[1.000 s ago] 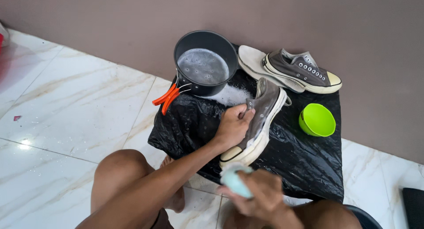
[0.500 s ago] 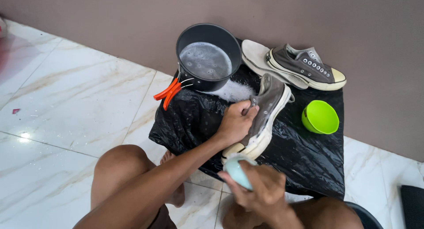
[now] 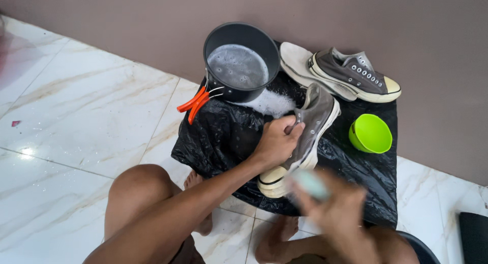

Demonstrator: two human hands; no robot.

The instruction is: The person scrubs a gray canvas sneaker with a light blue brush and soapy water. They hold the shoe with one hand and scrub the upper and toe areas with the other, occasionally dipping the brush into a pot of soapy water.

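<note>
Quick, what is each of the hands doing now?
Left hand: closed on the grey shoe.
Right hand: blurred, holding a pale brush-like thing.

The right hand (image 3: 335,208), which held the pale blue-green object (image 3: 311,183) still near the plastic sheet's (image 3: 223,137) front edge a moment ago, is now motion-blurred and sits slightly further right, the object smeared just beside the toe of the grey sneaker (image 3: 305,137).
</note>
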